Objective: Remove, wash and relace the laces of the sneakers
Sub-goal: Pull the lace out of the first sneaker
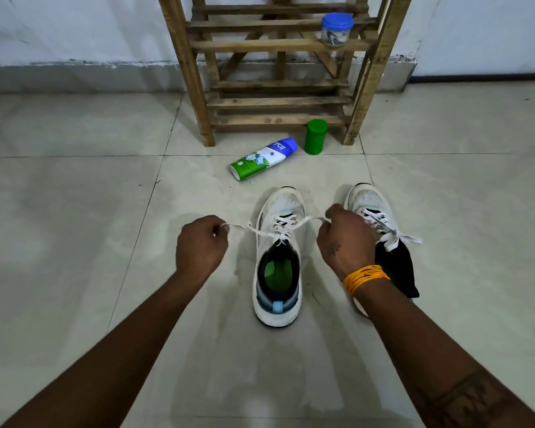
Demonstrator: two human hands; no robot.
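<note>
From the head camera, your left hand (202, 246) pinches one end of the white lace (278, 231) of the near sneaker (277, 257), and your right hand (345, 242) is curled round the other end; both ends are drawn out sideways, level and taut across the tongue. That sneaker stands upright on the tiled floor (74, 211) between your forearms, heel toward you, and its lace is threaded through every eyelet that shows. The second sneaker (369, 205) stands just to its right, partly behind your right wrist, its own lace ends lying loose over a dark cloth (397, 270) stuffed in the opening. Beyond them a tipped bottle (264, 158) lies on the floor, a green jar (315, 136) stands near the foot of a wooden rack (278, 72), and a blue-lidded tub (336, 28) sits on a rack slat. Judged risk: pulling both ends outward at once tightens the crossings rather than freeing them, and with nothing steadying the shoe it may tip or slide. A frayed tip could also catch in an eyelet.
</note>
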